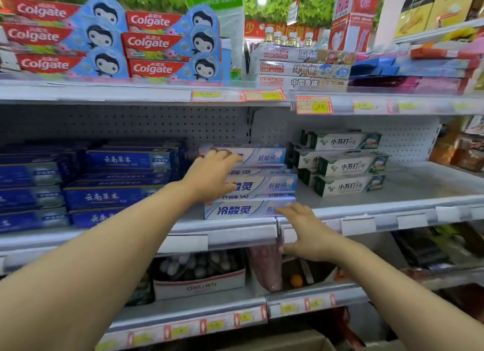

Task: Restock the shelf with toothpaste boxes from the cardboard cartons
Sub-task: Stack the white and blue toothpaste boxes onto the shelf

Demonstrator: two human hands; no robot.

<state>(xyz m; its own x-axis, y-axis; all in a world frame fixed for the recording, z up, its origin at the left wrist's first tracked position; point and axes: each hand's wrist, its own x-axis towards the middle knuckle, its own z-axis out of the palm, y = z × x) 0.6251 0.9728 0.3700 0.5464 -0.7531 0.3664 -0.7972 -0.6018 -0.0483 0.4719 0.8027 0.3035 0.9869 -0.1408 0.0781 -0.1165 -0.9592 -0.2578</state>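
The stack of pale blue-and-white rectangular card toothpaste boxes (pixel 251 185) sits on the middle grey metal shelf (pixel 392 193), printed long faces turned outward so the labels read from the aisle, and piled several high directly behind the shelf's front lip. The left hand (pixel 209 175) lies against the left end of the stack, fingers extended and spread over the upper box and the thumb against a middle box; it presses rather than grips, apparently to square the box ends into one flush line. The right hand (pixel 306 230) is open, fingers straight and slightly apart, fingertips at the lower right corner of the bottom box, where it appears to steady or nudge the base; whether they actually touch the box cannot be told. To the left, dark blue toothpaste boxes (pixel 117 180) are stacked in the same orientation, close beside the pale stack. To the right, green-and-white toothpaste boxes (pixel 345 164) stand slightly apart, with bare shelf beyond them offering room for more stock. Red-and-blue toothpaste boxes (pixel 110 39) fill the shelf above. A brown cardboard carton (pixel 288 343) shows partly at the bottom edge, below the shelving; its contents are not visible.
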